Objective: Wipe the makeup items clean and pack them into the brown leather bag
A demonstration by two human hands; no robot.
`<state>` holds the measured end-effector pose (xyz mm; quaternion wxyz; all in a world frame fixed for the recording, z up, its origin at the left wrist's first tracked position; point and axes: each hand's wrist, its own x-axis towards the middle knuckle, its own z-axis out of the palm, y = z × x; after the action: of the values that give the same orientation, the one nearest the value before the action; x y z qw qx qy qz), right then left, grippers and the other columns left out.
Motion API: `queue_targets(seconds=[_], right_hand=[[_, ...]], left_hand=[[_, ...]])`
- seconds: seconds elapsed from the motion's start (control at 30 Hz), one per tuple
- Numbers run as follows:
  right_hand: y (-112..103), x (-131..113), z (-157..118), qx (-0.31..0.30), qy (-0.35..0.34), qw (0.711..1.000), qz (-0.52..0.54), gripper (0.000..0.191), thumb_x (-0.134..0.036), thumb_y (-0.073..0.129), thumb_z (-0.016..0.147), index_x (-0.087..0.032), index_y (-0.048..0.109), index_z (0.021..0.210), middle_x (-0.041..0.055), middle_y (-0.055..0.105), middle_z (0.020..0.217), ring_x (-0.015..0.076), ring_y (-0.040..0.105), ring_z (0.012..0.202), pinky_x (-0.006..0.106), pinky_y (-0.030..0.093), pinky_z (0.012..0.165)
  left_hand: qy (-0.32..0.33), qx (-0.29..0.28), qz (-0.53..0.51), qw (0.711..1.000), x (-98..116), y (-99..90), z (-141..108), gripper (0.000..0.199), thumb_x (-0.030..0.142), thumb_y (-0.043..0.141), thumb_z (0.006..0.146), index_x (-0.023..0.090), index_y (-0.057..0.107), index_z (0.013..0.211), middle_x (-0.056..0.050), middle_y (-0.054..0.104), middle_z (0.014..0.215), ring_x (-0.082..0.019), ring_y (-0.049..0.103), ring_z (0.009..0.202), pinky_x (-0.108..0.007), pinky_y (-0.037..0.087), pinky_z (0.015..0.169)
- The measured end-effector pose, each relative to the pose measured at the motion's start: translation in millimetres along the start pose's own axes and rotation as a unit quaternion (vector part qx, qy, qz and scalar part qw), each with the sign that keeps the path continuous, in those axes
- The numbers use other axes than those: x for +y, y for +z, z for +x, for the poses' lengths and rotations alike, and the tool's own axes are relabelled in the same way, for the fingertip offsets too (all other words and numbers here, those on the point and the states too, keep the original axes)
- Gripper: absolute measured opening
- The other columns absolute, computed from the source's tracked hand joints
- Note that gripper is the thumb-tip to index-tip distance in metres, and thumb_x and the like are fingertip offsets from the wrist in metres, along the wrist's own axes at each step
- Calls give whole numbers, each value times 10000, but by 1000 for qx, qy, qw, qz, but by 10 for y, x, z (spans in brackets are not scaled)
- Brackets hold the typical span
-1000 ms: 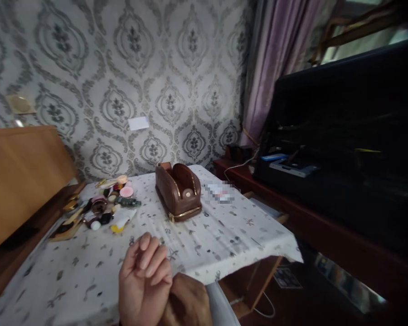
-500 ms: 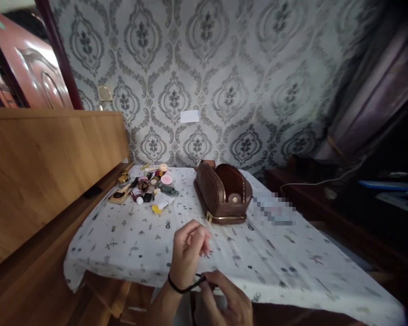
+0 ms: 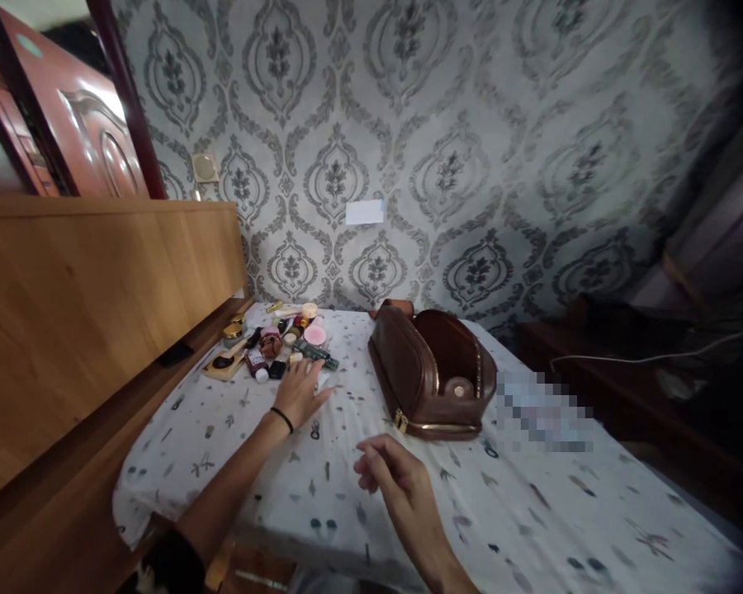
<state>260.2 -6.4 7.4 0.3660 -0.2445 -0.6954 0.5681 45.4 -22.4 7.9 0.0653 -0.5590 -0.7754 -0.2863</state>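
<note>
My left hand (image 3: 301, 394), a black band on its wrist, reaches over the front of a group of cosmetics, fingers apart, covering most of a white and yellow packet. Just beyond its fingertips lies a dark green tube (image 3: 317, 355). Around it are a pink round container (image 3: 314, 335), a dark bottle with a white cap (image 3: 256, 365) and a wooden piece with a dark brush (image 3: 224, 363). My right hand (image 3: 396, 478) hovers above the cloth near the front, fingers loosely curled and apart, holding nothing. Behind it stands a brown bag (image 3: 430, 371), unzipped at the top.
A white patterned cloth (image 3: 347, 503) covers the table. A wooden panel (image 3: 111, 305) borders the left side. The patterned wall (image 3: 377, 148) rises behind. Right of the bag lies a pixelated flat item (image 3: 545, 412). A dark red surface with a pale cable (image 3: 625, 360) is further right.
My left hand has moved forward and left to the cosmetics. My right hand has let go of the wristband and moved up above the cloth. The view has shifted slightly.
</note>
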Motion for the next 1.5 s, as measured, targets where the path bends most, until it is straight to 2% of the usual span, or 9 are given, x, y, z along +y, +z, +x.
queue_targets(seconds=[0.17,0.37,0.47,0.7,0.93,1.07,1.2,1.33,1.5], right_hand=[[243,115,583,-30,52,993,98,423,-578,664,722,-158,635,765,29,652,598,131,566,496,237,420,479],[571,281,1005,-33,157,961,225,326,-442,738,655,-153,637,768,12,658,604,104,556,500,210,383,490],[696,397,1110,-60,202,923,322,333,-395,773,623,-152,641,809,12,664,627,97,552,515,202,377,496],[633,659,1162,-161,250,847,441,326,-352,783,675,-132,673,890,36,693,721,98,601,612,197,416,580],[589,645,1135,-183,263,827,462,253,-348,701,760,-134,659,887,33,679,717,101,600,595,205,400,568],[582,641,1154,-181,267,817,479,227,-331,670,800,-141,653,923,41,693,767,107,624,630,201,408,571],[619,595,1144,-149,264,811,501,339,-440,630,852,-194,612,1084,49,718,871,166,693,788,239,468,638],[756,568,1087,-157,295,801,497,448,-590,542,872,-163,632,974,24,689,743,155,652,616,260,480,596],[843,668,1175,-128,345,781,504,575,-644,366,922,-147,633,813,41,659,656,178,641,589,307,513,615]], left_hand=[[-11,-21,32,999,-320,100,127,123,177,571,853,207,645,946,-86,670,1018,-254,588,1040,-370,449,898],[-119,70,69,988,-905,-347,589,391,312,250,998,126,504,1230,-136,635,1097,-253,596,1022,-354,443,883],[-153,62,95,982,-1105,-377,787,357,292,354,966,122,531,1225,-154,625,1117,-294,573,1070,-399,419,926],[-158,15,104,982,-1134,46,830,383,247,633,803,198,609,1182,-170,516,1290,-366,503,1152,-503,385,967],[-168,50,-20,984,-1244,-162,941,371,229,591,783,166,629,1146,-124,613,1127,-273,594,1020,-384,456,905],[-167,63,-128,976,-1146,-397,803,458,394,475,868,104,564,1211,-89,673,940,-213,649,824,-316,524,733],[-149,23,-336,930,-719,-471,376,580,475,571,816,126,542,1279,-92,703,1034,-219,674,895,-300,544,764],[-100,-78,-364,923,-215,-270,-29,472,459,692,722,161,684,1088,-95,717,1064,-274,648,996,-386,509,909],[-100,-5,-306,947,-56,112,9,498,568,587,768,167,688,1046,-98,707,1102,-314,606,1104,-467,400,1057]])
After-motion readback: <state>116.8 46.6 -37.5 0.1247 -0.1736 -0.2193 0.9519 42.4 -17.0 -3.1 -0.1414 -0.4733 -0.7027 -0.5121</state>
